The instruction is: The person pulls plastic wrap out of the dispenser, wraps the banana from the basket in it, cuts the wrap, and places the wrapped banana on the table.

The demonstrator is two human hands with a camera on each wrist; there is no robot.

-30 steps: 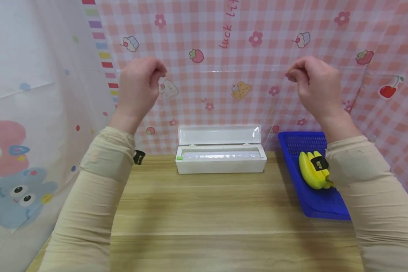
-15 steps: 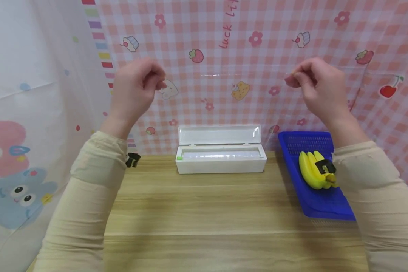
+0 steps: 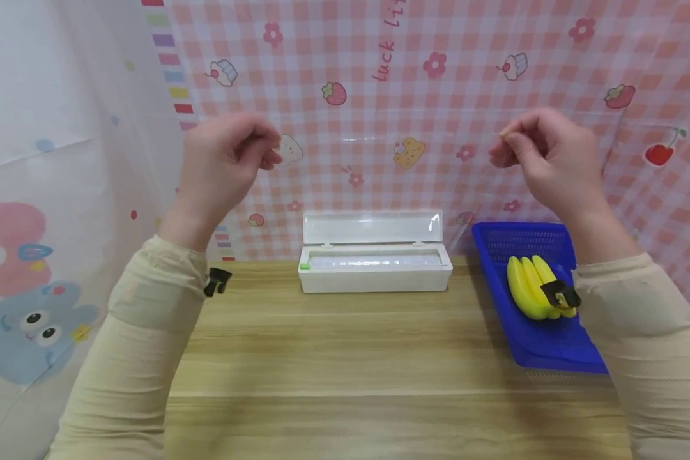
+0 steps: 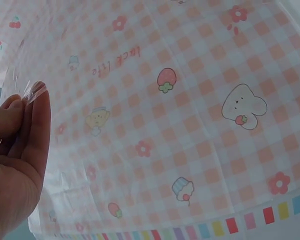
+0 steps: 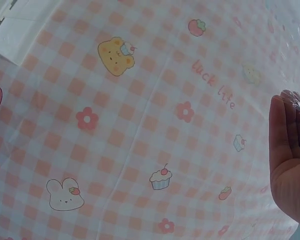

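Note:
Both hands are raised above the table, facing each other. A thin transparent sheet of cling film (image 3: 362, 138) spans the space between them; its highlight shows, but its edges are hard to make out. My left hand (image 3: 224, 166) pinches one side, and crumpled film (image 4: 35, 91) sticks out at its fingertips in the left wrist view. On the other side, my right hand (image 3: 558, 163) pinches the film, with shiny creases (image 5: 295, 102) at its fingers in the right wrist view. Behind and below stands a white cling film dispenser (image 3: 375, 281), its clear lid raised and a film roll inside.
A blue plastic basket (image 3: 552, 351) stands on the right of the wooden table (image 3: 345, 358), partly behind the right forearm. In it lies a bunch of yellow bananas (image 3: 526, 291). A pink checked cloth (image 3: 356, 57) hangs behind, and a white printed sheet (image 3: 40, 191) hangs at left.
Both hands have come down a little and drawn slightly farther apart, the left to the left and the right to the right. The film's highlight has sunk with them.

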